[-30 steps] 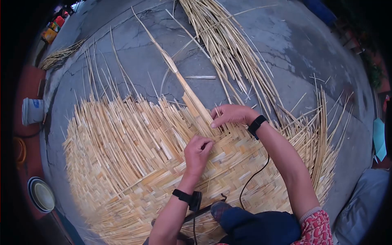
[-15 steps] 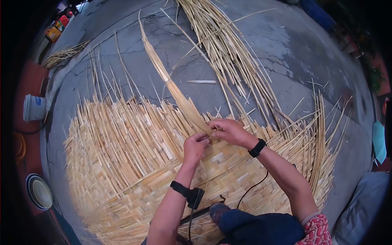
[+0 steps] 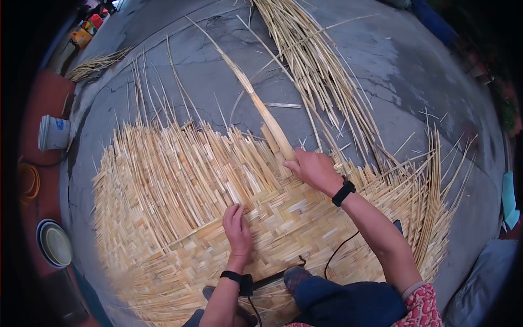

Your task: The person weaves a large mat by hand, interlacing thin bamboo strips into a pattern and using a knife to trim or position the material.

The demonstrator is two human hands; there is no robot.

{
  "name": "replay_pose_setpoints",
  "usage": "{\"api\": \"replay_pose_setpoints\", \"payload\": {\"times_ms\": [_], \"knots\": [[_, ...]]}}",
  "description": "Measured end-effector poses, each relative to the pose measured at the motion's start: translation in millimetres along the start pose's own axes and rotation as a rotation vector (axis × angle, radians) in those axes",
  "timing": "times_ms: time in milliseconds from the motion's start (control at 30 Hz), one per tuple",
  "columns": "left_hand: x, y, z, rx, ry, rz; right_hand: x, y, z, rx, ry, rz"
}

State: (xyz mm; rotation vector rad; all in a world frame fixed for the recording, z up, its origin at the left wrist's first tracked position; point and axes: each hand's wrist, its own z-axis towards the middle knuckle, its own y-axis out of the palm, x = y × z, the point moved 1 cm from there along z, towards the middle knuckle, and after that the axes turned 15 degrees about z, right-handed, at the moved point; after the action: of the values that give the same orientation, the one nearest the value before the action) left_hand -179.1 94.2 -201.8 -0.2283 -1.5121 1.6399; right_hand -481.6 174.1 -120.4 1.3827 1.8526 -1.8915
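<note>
A large woven reed mat (image 3: 212,248) lies on the ground under my feet, its far side ending in loose upright strips. My right hand (image 3: 316,170) is closed around the near end of a long flattened reed strip (image 3: 261,107), which slants away toward the upper left past the mat's edge. Lower and to the left, my left hand (image 3: 237,234) rests on the weave with its fingers stretched forward, holding nothing that I can see. Black bands circle both wrists, and a cable runs from the left one.
A bundle of long reeds (image 3: 305,60) lies on the concrete beyond the mat. A smaller bundle (image 3: 95,65) is at the far left. Along the left side stand a white bucket (image 3: 54,132) and basins (image 3: 56,245). Grey fabric (image 3: 482,283) is at lower right.
My left hand has let go of the strip and moved down-left onto the mat. My right hand has shifted slightly right, still gripping the strip, which now looks narrower.
</note>
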Motion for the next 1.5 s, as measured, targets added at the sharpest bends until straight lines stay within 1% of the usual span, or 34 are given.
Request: {"api": "replay_pose_setpoints", "payload": {"times_ms": [33, 67, 133, 233, 267, 333, 367, 500, 567, 600, 667, 700, 733, 767, 800, 833, 867, 900, 967, 1000, 1067, 1100, 1167, 1200, 1267, 1300, 1367, 1433, 1500], "knots": [[-7.3, 0.0, -3.8, -0.076, 0.069, 0.044, -0.8, -0.7, 3.0, -0.032, 0.008, -0.034], [-7.9, -0.4, -4.9, -0.073, 0.062, 0.046, 1.2, -0.4, 5.9, -0.036, 0.002, -0.035], [-5.6, 3.7, -8.0, -0.152, 0.152, 0.211, 10.5, 1.4, 10.4, -0.114, 0.032, -0.017], [-2.3, 1.8, -7.6, -0.215, 0.161, 0.287, 17.8, -2.3, 12.6, -0.173, 0.018, -0.015], [-2.4, 1.2, -7.7, -0.213, 0.152, 0.294, 17.2, -4.6, 15.1, -0.18, 0.007, -0.012], [-2.0, 0.4, -6.6, -0.215, 0.155, 0.318, 16.5, -8.9, 19.4, -0.259, 0.006, -0.036], [-2.1, 0.5, -5.1, -0.179, 0.15, 0.306, 15.6, -8.8, 22.8, -0.309, 0.025, -0.094], [-8.0, -4.4, -4.0, -0.162, 0.103, 0.232, 17.7, -15.1, 21.8, -0.349, 0.063, -0.188], [-15.4, -8.6, 0.1, -0.13, 0.173, 0.212, 22.1, -22.6, 12.3, -0.054, -0.029, -0.431], [-16.5, -10.4, 3.1, -0.127, 0.17, 0.218, 19.3, -18.8, 12.3, -0.054, -0.035, -0.428], [-15.7, -16.0, 10.1, -0.129, 0.146, 0.104, 6.1, -7.7, 9.5, 0.158, -0.266, -0.311], [-9.5, -24.2, 20.6, -0.129, 0.155, 0.111, -9.3, 5.4, 6.1, 0.11, -0.198, -0.025], [-3.1, -30.3, 31.6, -0.193, 0.096, 0.141, -18.9, 17.9, 6.3, 0.122, -0.193, -0.02], [3.4, -31.8, 42.8, -0.261, 0.037, 0.172, -23.0, 33.3, 7.2, 0.053, -0.153, 0.136], [8.0, -24.2, 54.7, -0.27, 0.047, 0.174, -21.1, 47.0, 6.6, -0.02, -0.112, 0.294], [10.7, -13.6, 70.3, -0.312, -0.177, -0.05, -16.5, 56.5, 8.7, -0.016, -0.106, 0.301], [9.1, -3.7, 82.4, -0.344, -0.401, -0.275, -10.0, 65.2, 15.5, -0.03, -0.04, 0.322], [4.2, 6.3, 89.8, -0.343, -0.395, -0.272, -10.1, 67.7, 21.4, -0.044, 0.023, 0.343], [0.1, 23.5, 99.4, -0.456, -0.42, -0.029, -10.8, 68.4, 24.3, -0.067, 0.023, 0.313], [0.7, 29.3, 101.6, -0.463, -0.418, -0.036, -11.2, 67.1, 23.7, -0.097, 0.025, 0.279], [0.1, 35.9, 99.8, -0.463, -0.431, 0.084, -17.2, 66.2, 19.7, -0.086, -0.001, 0.223], [-2.0, 35.3, 98.7, -0.464, -0.434, 0.084, -21.0, 65.6, 18.6, -0.068, -0.04, 0.174], [-5.0, 30.2, 104.1, -0.564, -0.465, -0.066, -18.8, 73.5, 20.4, -0.038, -0.075, 0.132], [-2.4, 29.0, 107.4, -0.567, -0.462, -0.058, -17.4, 78.9, 20.0, -0.011, -0.1, 0.092], [5.0, 32.1, 109.0, -0.56, -0.489, 0.074, -13.8, 85.2, 20.3, -0.006, -0.079, 0.115], [8.6, 32.6, 107.8, -0.566, -0.491, 0.073, -13.1, 84.4, 20.8, -0.004, -0.068, 0.122], [17.2, 32.8, 109.5, -0.52, -0.444, 0.203, -11.3, 82.2, 21.1, -0.025, -0.033, 0.156], [20.4, 27.7, 111.8, -0.555, -0.452, 0.181, -7.9, 78.9, 22.0, -0.042, 0.001, 0.195], [18.1, 28.7, 109.9, -0.592, -0.461, 0.164, -3.0, 75.1, 23.8, -0.074, -0.059, 0.32]]}}
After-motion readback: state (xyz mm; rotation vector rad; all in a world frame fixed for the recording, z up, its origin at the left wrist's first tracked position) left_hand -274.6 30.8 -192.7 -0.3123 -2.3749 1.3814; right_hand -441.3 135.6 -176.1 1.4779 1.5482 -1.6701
